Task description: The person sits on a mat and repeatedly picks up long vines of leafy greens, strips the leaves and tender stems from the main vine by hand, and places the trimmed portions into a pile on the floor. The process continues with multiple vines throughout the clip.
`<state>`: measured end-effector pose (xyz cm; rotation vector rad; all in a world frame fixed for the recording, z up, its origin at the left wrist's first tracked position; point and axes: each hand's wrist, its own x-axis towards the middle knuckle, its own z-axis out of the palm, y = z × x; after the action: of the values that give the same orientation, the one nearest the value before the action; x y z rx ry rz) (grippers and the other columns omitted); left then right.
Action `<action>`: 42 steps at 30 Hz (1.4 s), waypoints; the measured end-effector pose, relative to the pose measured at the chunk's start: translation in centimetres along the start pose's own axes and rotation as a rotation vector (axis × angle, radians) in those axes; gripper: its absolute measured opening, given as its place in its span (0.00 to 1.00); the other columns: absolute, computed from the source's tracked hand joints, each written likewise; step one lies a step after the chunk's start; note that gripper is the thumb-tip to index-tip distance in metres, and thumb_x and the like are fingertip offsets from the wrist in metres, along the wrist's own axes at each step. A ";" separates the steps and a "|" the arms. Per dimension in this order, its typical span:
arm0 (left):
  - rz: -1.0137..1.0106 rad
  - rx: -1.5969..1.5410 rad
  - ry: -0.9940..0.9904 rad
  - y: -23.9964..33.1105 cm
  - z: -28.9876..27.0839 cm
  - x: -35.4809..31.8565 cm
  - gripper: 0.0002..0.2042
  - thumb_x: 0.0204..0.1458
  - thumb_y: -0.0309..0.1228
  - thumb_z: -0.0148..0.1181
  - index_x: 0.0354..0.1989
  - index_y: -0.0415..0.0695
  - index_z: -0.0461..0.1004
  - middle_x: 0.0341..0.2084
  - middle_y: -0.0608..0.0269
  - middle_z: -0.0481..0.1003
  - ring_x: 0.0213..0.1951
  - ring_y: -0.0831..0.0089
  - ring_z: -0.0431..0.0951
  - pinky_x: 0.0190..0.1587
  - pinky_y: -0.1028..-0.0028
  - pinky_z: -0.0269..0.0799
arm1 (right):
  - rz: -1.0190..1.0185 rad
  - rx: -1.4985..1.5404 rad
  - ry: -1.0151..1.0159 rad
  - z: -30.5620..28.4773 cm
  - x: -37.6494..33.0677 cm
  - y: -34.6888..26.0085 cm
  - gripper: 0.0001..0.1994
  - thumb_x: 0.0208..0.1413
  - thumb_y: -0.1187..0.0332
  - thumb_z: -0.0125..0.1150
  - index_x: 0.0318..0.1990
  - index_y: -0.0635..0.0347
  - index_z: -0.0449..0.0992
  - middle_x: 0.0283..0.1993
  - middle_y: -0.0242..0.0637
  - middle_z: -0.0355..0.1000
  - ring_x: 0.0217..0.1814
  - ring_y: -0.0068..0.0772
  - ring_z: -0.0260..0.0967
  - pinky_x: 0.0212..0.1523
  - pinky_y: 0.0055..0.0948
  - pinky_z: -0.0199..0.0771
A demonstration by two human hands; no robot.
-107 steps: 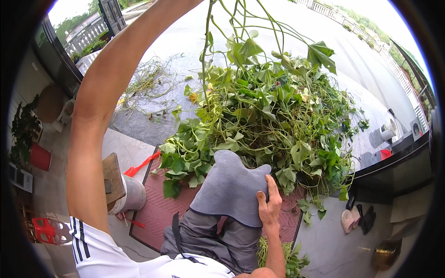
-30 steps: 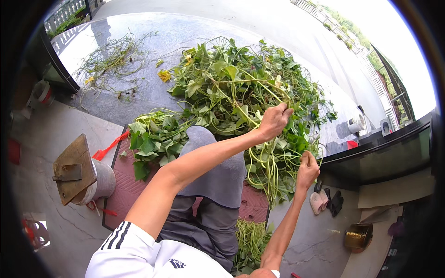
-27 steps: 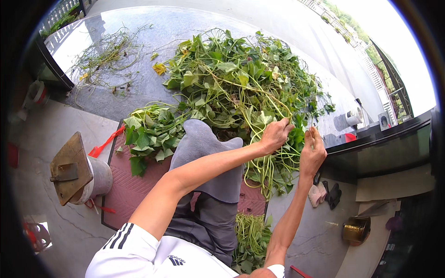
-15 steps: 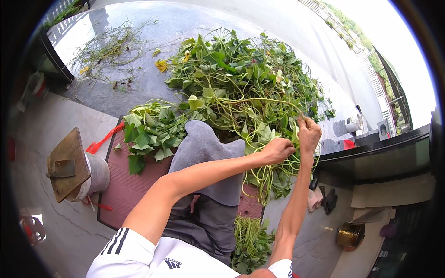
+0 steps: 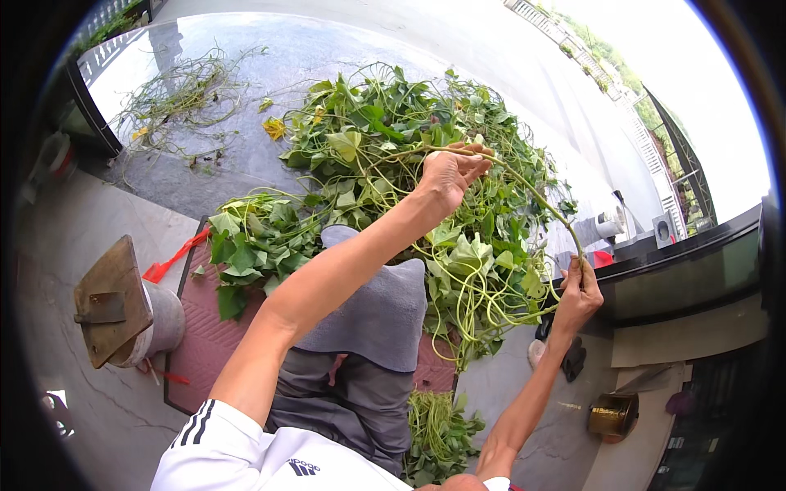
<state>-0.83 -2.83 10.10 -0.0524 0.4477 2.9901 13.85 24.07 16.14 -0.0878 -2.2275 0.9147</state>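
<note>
A long green vine [image 5: 536, 195] arches between my two hands above the large leafy pile [image 5: 401, 114]. My left hand [image 5: 453, 174] is over the middle of the pile, its fingers and thumb round the vine. Out past the pile's right edge, my right hand [image 5: 579, 296] pinches the vine's near end. Loose pale stems [image 5: 467, 315] hang below, between the pile and my right hand. A grey cloth [image 5: 372, 315] lies across my lap. Left of it rests a smaller heap of leafy stems [image 5: 258, 241], on a dark red mat [image 5: 209, 327].
A pail [image 5: 164, 323] with a wooden board and blade on it stands at the left, near a red strip [image 5: 176, 255]. Thin bare vines [image 5: 188, 94] lie far left. A bunch of stems [image 5: 438, 434] sits beside my leg. A gold container [image 5: 612, 416] is at right.
My left hand has moved up and away, over the pile, onto the vine. My right hand has moved right and nearer, drawing the vine's end out with it.
</note>
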 end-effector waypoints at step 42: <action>-0.482 0.621 -0.524 -13.0 -2.9 -9.8 0.16 0.74 0.37 0.50 0.56 0.35 0.75 0.21 0.77 0.62 0.20 0.87 0.54 0.24 0.81 0.49 | 0.293 0.862 -0.616 2.5 -2.2 7.5 0.15 0.70 0.69 0.58 0.58 0.69 0.79 0.47 0.42 0.83 0.48 0.31 0.82 0.55 0.30 0.80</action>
<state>10.56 7.54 4.04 0.5688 1.0708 2.1657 12.45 27.49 8.85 0.3138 -2.1475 2.2241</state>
